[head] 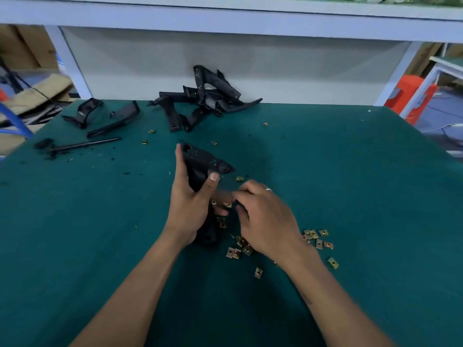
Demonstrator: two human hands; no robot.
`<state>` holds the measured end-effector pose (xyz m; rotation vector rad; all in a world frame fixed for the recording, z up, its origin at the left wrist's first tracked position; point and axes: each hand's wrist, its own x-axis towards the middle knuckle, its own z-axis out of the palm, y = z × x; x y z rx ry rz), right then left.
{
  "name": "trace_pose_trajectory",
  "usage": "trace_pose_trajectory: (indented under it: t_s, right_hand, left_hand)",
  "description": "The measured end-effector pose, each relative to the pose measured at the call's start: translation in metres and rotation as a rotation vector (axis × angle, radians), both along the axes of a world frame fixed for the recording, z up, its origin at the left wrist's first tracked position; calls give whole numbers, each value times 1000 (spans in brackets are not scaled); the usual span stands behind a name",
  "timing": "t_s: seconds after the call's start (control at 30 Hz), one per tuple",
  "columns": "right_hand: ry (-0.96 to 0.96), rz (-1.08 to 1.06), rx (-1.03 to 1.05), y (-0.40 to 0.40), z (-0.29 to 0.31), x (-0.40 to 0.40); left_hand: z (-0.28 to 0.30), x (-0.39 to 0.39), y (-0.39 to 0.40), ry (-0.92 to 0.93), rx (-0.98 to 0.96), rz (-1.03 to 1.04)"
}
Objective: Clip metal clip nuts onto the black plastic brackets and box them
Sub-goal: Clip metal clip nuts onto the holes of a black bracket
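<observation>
Two bare forearms coming up from the bottom edge over the green bench mat point(75, 221). Loose brass-coloured clip nuts point(318, 237) scattered just under and right of the right wrist, a few more point(234, 252) near the bracket's lower end. Right hand point(265, 221) knuckles up, fingers curled inward toward the bracket's edge, blurry, so can't tell if pinching a nut or not; pale ring showing on one finger. Left hand point(190, 206) wrapped round the black plastic bracket point(200, 164), thumb across its front, index finger stretched up along its left side, bracket held tilted just above the mat. Couple of clip nuts point(221, 222) already sitting on its right edge, beside the left fingertips. Further out, single nuts dotted around the mat. Far edge: pile of more black brackets point(208, 96) leaning on the grey back panel point(300, 68), few separate black parts point(110, 118) to the left. Cardboard beyond the bench on the left, orange plastic stool point(411, 96) off to the right.
</observation>
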<state>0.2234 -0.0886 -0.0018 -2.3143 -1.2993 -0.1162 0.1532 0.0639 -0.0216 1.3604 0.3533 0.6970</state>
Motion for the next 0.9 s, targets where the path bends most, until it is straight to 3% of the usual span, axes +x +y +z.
trace_pose_trajectory:
  t_s: [0.27, 0.5, 0.6, 0.7, 0.83, 0.9]
  right_hand:
    - [77, -60, -84, 16, -7, 22]
    - [56, -127, 100, 4, -6, 34]
    - [59, -117, 291, -6, 3, 34]
    - [224, -117, 414, -14, 6, 32]
    - [770, -88, 699, -13, 11, 31]
    - [954, -49, 811, -12, 14, 30]
  left_hand:
    - [-2, -1, -2, -19, 18, 3]
    - [-5, 6, 3, 32, 107, -50]
    - [-5, 5, 1, 74, 134, -93]
    - [-5, 4, -2, 103, 162, -126]
    - [-4, 2, -5, 108, 181, -199]
    - [-3, 0, -7, 110, 169, -261]
